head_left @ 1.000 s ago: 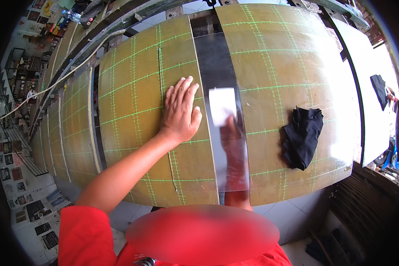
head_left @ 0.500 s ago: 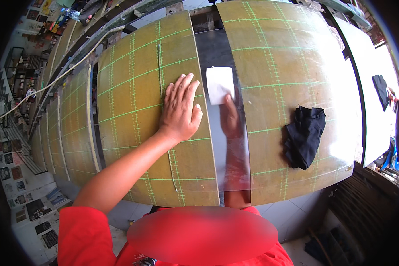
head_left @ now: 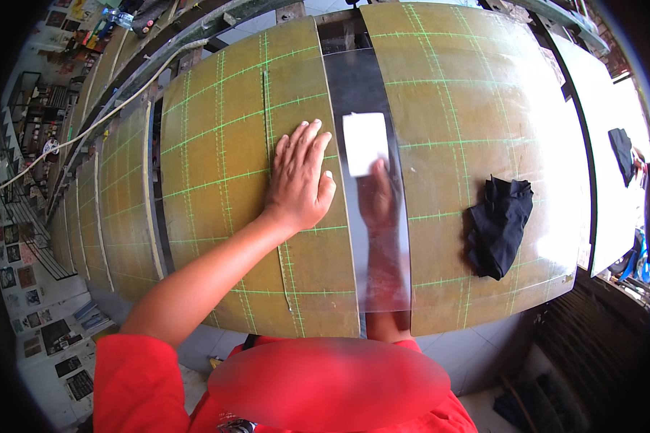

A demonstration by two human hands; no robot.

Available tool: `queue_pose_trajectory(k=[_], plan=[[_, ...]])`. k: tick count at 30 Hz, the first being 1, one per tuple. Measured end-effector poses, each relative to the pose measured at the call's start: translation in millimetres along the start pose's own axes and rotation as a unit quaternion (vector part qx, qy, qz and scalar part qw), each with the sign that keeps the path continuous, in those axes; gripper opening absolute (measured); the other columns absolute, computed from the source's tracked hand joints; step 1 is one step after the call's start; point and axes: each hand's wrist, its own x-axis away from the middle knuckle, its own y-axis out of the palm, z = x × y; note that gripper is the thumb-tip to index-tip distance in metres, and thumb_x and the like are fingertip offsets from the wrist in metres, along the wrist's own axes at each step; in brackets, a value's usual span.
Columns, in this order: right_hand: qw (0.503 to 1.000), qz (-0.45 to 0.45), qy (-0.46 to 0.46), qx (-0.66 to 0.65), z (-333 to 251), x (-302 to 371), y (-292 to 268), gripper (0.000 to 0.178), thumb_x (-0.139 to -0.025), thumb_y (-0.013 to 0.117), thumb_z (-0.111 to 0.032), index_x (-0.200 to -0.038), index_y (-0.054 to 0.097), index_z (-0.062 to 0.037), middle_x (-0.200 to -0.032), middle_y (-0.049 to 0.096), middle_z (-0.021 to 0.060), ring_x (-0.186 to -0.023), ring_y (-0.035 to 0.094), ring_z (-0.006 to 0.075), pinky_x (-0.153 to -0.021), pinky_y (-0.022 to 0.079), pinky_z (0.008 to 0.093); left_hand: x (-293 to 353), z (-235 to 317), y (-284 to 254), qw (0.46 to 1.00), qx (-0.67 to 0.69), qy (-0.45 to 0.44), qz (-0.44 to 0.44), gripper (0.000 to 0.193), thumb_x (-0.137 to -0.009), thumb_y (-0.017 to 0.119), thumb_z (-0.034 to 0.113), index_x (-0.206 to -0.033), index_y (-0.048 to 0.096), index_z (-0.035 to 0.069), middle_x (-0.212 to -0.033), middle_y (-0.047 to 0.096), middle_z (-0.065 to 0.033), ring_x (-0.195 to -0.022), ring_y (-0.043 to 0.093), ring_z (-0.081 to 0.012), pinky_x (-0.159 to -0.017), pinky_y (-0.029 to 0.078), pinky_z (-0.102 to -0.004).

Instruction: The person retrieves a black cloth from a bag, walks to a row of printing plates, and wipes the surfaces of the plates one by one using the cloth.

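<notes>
My left hand lies flat, fingers stretched forward, on a clear sheet over a brown board with green grid lines. Below the clear sheet, my right hand reaches up through the gap between this board and a second gridded board. It holds a white rectangular piece, paper or card, which shows through the sheet. The thumb lies at the piece's lower right edge; the other fingers are hidden behind it.
A crumpled black cloth rests on the right-hand board. More boards stand in a row at left, with a pale cord running above them. Another dark cloth is at the far right, on a bright white surface.
The view has shifted slightly, so the boards sit a little further right. Both hands keep nearly the same places, the right one still with the white piece.
</notes>
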Motion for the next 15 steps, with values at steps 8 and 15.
queue_pose_trajectory(k=[8, 15], plan=[[0.997, 0.036, 0.031, 0.055, -6.2, 106.0, -47.8, 0.037, -0.100, 0.046, -0.012, -0.135, 0.044, -0.0004, -0.129, 0.051, 0.0087, -0.116, 0.051, 0.0184, -0.101, 0.039, 0.0319, 4.8, -2.9, -0.4, 1.000, 0.002, -0.012, -0.006, 0.057, -0.082, 0.046, 0.013, -0.137, 0.036, 0.001, -0.148, 0.032, -0.0206, -0.139, 0.028, -0.0386, -0.114, 0.018, -0.0526], [0.997, 0.052, 0.047, 0.030, -13.9, 111.5, -50.0, 0.044, -0.098, 0.048, -0.009, -0.140, 0.038, -0.0030, -0.135, 0.048, 0.0106, -0.120, 0.050, 0.0199, -0.102, 0.039, 0.0348, 6.2, -2.9, 1.8, 1.000, 0.014, -0.012, 0.004, 0.058, -0.081, 0.048, 0.010, -0.138, 0.036, 0.001, -0.148, 0.032, -0.0202, -0.139, 0.028, -0.0381, -0.114, 0.018, -0.0529]])
